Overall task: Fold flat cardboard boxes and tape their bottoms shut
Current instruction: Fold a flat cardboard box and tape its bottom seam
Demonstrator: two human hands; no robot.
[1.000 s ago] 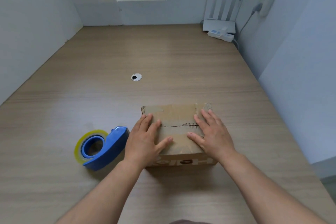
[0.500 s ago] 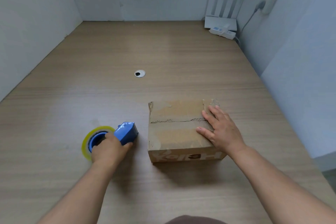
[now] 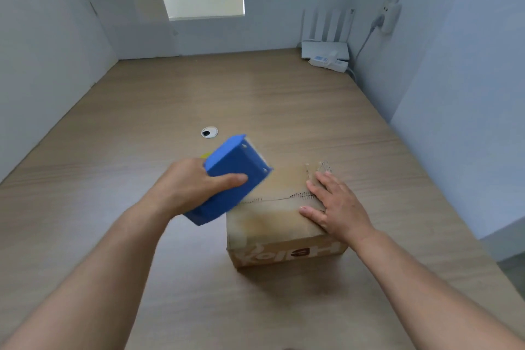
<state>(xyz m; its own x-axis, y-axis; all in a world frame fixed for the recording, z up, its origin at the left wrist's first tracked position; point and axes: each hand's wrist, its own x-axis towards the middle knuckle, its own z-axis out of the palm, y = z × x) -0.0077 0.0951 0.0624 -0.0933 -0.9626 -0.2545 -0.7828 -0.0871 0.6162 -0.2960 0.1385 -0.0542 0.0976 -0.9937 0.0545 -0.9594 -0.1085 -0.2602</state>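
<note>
A small brown cardboard box (image 3: 272, 221) stands on the wooden table (image 3: 113, 179) with its flaps folded flat on top and a seam running across them. Printed letters show upside down on its near side. My right hand (image 3: 335, 207) lies flat on the right part of the top, fingers straight. My left hand (image 3: 190, 185) grips a blue tape dispenser (image 3: 230, 179) and holds it in the air over the box's left top edge. Only a sliver of the yellow tape roll shows behind my left hand.
A round cable hole (image 3: 209, 132) sits in the table beyond the box. A white router (image 3: 325, 45) and a power strip (image 3: 329, 62) stand in the far right corner, with a cable up to a wall plug (image 3: 390, 17). Walls enclose the table left, back and right.
My left hand left the box top, took hold of the blue tape dispenser on the table and lifted it up to the box's left edge. My right hand stayed flat on the box.
</note>
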